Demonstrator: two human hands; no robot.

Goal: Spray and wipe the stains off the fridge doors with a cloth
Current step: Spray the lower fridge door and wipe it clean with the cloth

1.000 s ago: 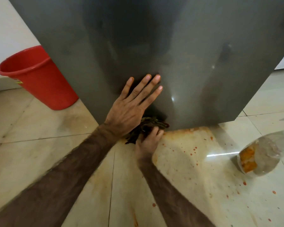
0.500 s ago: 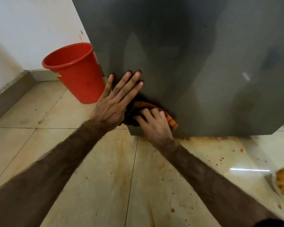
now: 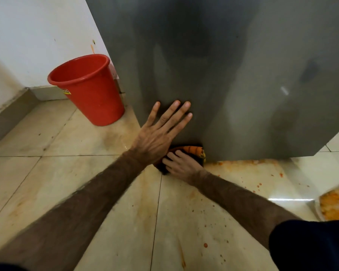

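The grey fridge door (image 3: 243,85) fills the upper middle and right of the head view. My left hand (image 3: 160,130) lies flat on its lower part, fingers straight and spread. Just below it, my right hand (image 3: 182,165) presses a dark cloth with orange stains (image 3: 194,150) against the door's bottom edge, fingers curled over it. Part of the cloth is hidden under both hands. No spray bottle shows whole; a clear plastic object smeared orange (image 3: 331,204) lies at the right edge.
A red plastic bucket (image 3: 88,89) stands on the floor left of the fridge, by the white wall (image 3: 37,36). The pale tiled floor (image 3: 86,173) carries orange smears and drops, thickest along the fridge base (image 3: 243,163).
The view has swung left, so the fridge's left corner and the bucket sit nearer the middle. My right hand has come up from under the fridge edge onto the cloth. My left hand stays flat on the door.
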